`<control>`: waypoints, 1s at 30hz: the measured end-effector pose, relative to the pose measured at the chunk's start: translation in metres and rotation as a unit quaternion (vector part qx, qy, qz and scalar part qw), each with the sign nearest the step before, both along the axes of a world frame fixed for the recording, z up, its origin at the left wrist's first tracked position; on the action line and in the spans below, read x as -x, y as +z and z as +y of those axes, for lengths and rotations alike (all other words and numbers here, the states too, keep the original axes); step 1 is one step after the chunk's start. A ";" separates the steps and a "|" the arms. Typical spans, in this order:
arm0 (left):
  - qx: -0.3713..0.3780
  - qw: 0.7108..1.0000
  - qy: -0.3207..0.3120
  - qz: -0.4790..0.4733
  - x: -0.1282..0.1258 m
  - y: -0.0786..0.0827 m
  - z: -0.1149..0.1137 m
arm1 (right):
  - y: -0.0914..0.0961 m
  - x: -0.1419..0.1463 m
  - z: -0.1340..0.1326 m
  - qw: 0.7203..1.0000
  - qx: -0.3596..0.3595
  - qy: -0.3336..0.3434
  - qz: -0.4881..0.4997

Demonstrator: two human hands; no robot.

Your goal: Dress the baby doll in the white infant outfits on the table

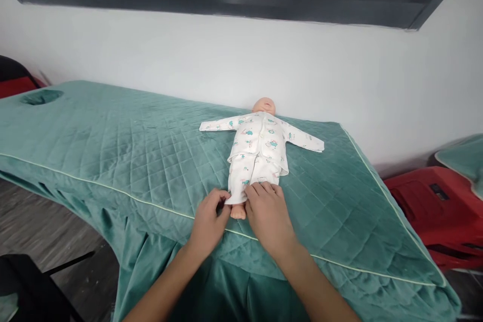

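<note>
A baby doll [264, 105] lies on its back on a green quilted bed, its head toward the wall. It wears a white printed jacket [260, 136] with the sleeves spread out to both sides, and matching white pants [245, 173]. My left hand [211, 219] pinches the hem of one pant leg at its outer edge. On the inner side of that same leg, my right hand [268, 214] has its fingers closed at the cloth. One bare doll foot [238, 211] pokes out between my hands; the other is hidden behind my right hand.
The green quilted cover [151, 156] drapes over the near edge of the bed. A face hole [42, 96] opens at the far left. Along the back runs a white wall [151, 55] beneath a dark window frame [264, 2]. A red case [437, 211] stands at right.
</note>
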State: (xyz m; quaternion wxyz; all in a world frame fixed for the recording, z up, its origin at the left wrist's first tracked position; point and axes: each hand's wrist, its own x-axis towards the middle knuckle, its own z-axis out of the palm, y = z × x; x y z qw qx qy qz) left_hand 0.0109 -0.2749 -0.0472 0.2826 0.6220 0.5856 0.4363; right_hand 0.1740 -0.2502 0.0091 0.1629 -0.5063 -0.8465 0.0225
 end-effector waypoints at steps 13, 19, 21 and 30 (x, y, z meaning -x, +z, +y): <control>-0.046 0.997 0.018 0.065 0.008 -0.009 -0.021 | 0.005 -0.016 -0.018 0.986 0.048 0.053 0.147; -0.197 0.971 0.021 0.135 -0.006 0.007 -0.033 | -0.010 -0.053 -0.022 0.947 0.043 -0.019 0.318; -0.220 0.957 -0.024 0.187 -0.016 0.018 -0.031 | -0.021 -0.064 -0.023 0.936 0.045 -0.052 0.345; -0.176 0.906 0.010 0.385 -0.055 0.035 -0.003 | -0.050 -0.053 -0.031 0.969 0.031 -0.100 0.225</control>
